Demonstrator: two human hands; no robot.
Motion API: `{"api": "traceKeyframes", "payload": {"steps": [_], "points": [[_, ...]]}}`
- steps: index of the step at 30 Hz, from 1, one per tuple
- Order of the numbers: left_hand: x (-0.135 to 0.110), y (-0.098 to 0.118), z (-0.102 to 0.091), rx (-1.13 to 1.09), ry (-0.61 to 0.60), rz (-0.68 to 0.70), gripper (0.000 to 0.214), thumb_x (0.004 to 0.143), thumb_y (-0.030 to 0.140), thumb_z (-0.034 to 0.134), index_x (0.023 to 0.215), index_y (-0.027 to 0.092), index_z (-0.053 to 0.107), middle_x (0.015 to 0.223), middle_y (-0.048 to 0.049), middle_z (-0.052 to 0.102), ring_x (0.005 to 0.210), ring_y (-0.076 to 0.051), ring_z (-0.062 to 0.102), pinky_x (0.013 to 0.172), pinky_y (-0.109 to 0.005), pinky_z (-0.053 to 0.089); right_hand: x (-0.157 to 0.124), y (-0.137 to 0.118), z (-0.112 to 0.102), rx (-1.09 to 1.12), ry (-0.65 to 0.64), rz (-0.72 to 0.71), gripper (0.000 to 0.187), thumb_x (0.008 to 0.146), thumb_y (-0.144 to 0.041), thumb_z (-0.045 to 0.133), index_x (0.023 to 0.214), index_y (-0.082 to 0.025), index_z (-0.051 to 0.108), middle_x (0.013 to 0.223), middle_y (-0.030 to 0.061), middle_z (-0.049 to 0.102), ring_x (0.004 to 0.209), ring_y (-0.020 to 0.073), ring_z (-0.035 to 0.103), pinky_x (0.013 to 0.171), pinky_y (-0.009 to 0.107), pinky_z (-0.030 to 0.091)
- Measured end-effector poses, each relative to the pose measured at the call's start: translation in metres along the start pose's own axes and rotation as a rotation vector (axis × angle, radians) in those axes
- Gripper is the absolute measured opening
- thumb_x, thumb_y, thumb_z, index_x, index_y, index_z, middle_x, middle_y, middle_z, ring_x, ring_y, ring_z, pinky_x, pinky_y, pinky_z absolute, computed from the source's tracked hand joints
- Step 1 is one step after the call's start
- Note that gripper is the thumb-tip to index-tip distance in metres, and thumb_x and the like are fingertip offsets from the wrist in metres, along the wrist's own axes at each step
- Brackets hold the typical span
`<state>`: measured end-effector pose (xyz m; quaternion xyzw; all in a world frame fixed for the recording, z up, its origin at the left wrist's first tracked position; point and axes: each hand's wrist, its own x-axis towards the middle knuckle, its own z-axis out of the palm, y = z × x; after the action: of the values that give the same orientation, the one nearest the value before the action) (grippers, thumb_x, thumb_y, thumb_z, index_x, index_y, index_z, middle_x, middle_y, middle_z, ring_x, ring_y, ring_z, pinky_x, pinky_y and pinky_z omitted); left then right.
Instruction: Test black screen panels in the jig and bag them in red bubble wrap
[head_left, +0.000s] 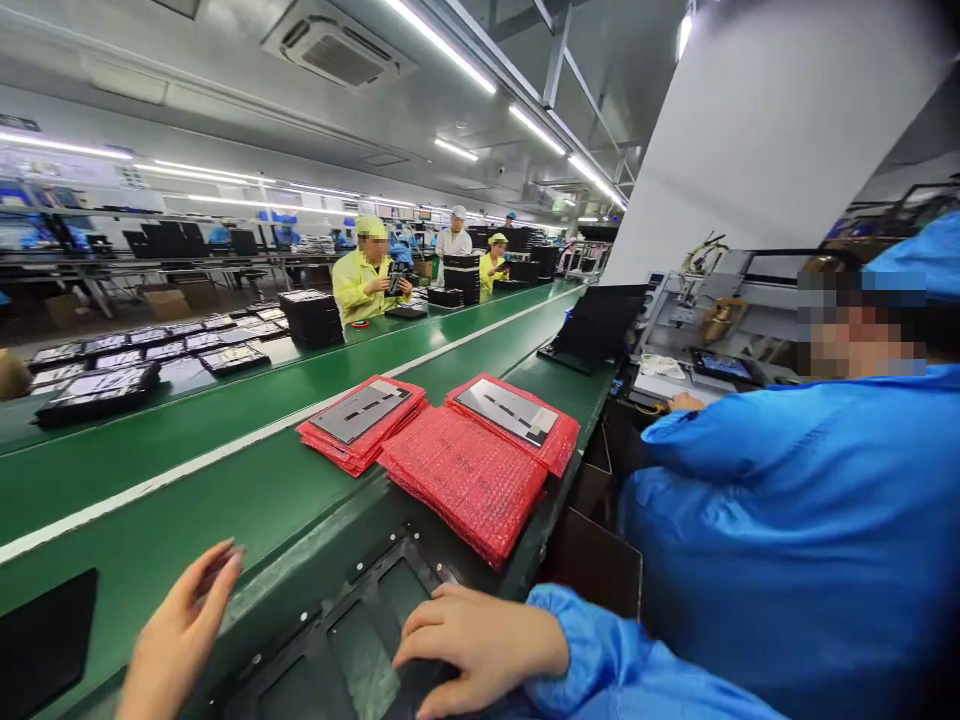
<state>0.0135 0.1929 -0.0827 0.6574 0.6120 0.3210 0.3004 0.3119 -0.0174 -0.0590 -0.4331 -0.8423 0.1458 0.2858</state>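
My left hand (184, 625) is raised over the green bench at the lower left. Its fingers are stretched out with nothing in them. In front of me lies a black frame tray (369, 597) with rectangular cut-outs. Over its right part my right hand (476, 640) reaches with fingers apart, seemingly holding nothing; whether it touches the tray I cannot tell. Beyond the tray is a stack of red bubble-wrap bags (469, 470). Two flat grey panels, a left one (360, 412) and a right one (499, 405), rest on red bags behind it.
A black flat sheet (49, 635) lies at the lower left. Black trays (596, 325) are stacked farther along the bench. Close on my right sits a co-worker in blue (795, 530). Across the green belt (292, 385), a person in yellow (364, 275) handles a dark item.
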Motion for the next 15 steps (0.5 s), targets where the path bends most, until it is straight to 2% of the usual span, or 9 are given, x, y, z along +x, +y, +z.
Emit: {"api": "traceKeyframes", "payload": {"steps": [1,3,4,6,7,11,13,14,15], "points": [[0.015,0.017,0.009,-0.22,-0.031,-0.001,0.036,0.074,0.052,0.06,0.106,0.036,0.06,0.103,0.0058,0.074,0.108,-0.028,0.067,0.098,-0.045,0.05,0.002,0.005,-0.003,0.024,-0.043,-0.049,0.036,0.084,-0.055,0.062,0.113,-0.034,0.068,0.098,-0.0022,0.075,0.086,0.0149,0.071,0.08,0.028,0.051],[0.044,0.041,0.033,-0.327,-0.065,0.048,0.037,0.075,0.045,0.061,0.109,0.029,0.06,0.105,0.0011,0.074,0.107,-0.027,0.067,0.091,-0.042,0.054,0.014,0.024,-0.008,0.135,-0.068,-0.007,0.03,0.066,-0.059,0.078,0.086,-0.037,0.074,0.07,-0.0103,0.072,0.062,0.0117,0.069,0.063,0.023,0.05],[0.056,0.047,0.047,-0.351,-0.058,0.064,0.037,0.078,0.042,0.059,0.111,0.025,0.059,0.112,-0.0032,0.072,0.11,-0.027,0.066,0.092,-0.041,0.053,0.025,0.038,-0.01,0.196,-0.033,0.134,0.026,0.061,-0.055,0.082,0.072,-0.034,0.073,0.062,-0.0114,0.069,0.055,0.01,0.066,0.056,0.021,0.047],[0.075,0.052,0.072,-0.386,-0.053,0.075,0.041,0.081,0.04,0.057,0.116,0.018,0.056,0.118,-0.0112,0.069,0.113,-0.028,0.064,0.093,-0.041,0.052,0.058,0.069,-0.019,0.196,0.132,0.493,0.031,0.063,-0.052,0.081,0.059,-0.024,0.068,0.056,-0.01,0.066,0.045,0.0068,0.06,0.052,0.019,0.045],[0.082,0.052,0.083,-0.403,-0.048,0.068,0.044,0.083,0.04,0.055,0.119,0.015,0.054,0.12,-0.0146,0.068,0.113,-0.029,0.064,0.092,-0.042,0.053,0.079,0.085,-0.025,0.154,0.191,0.629,0.037,0.067,-0.054,0.076,0.06,-0.019,0.068,0.057,-0.009,0.065,0.045,0.0053,0.059,0.052,0.018,0.045],[0.098,0.044,0.108,-0.462,-0.028,0.037,0.056,0.083,0.041,0.058,0.128,0.009,0.048,0.132,-0.0238,0.059,0.118,-0.032,0.062,0.099,-0.045,0.05,0.175,0.135,-0.061,0.071,0.296,0.67,0.061,0.095,-0.052,0.038,0.084,0.0,0.067,0.08,-0.0006,0.067,0.065,0.0045,0.064,0.066,0.02,0.048],[0.101,0.038,0.113,-0.484,-0.01,0.019,0.062,0.083,0.041,0.06,0.134,0.009,0.044,0.139,-0.0252,0.053,0.126,-0.034,0.056,0.105,-0.045,0.045,0.217,0.157,-0.077,0.024,0.379,0.695,0.047,0.105,-0.04,0.034,0.106,-0.004,0.064,0.103,0.0046,0.066,0.084,0.011,0.067,0.078,0.029,0.052],[0.102,0.034,0.114,-0.492,-0.005,0.009,0.065,0.084,0.041,0.06,0.137,0.009,0.041,0.143,-0.0252,0.05,0.129,-0.034,0.053,0.107,-0.045,0.044,0.234,0.168,-0.083,0.0,0.428,0.713,0.053,0.106,-0.04,0.024,0.116,-0.003,0.061,0.115,0.0081,0.06,0.095,0.0146,0.066,0.084,0.034,0.051],[0.102,0.03,0.115,-0.497,-0.004,-0.001,0.067,0.085,0.041,0.06,0.139,0.009,0.038,0.145,-0.0253,0.047,0.132,-0.034,0.05,0.108,-0.044,0.042,0.249,0.179,-0.088,-0.032,0.49,0.732,0.068,0.105,-0.033,0.001,0.119,0.005,0.056,0.121,0.0092,0.054,0.105,0.0182,0.063,0.089,0.038,0.046]]}}
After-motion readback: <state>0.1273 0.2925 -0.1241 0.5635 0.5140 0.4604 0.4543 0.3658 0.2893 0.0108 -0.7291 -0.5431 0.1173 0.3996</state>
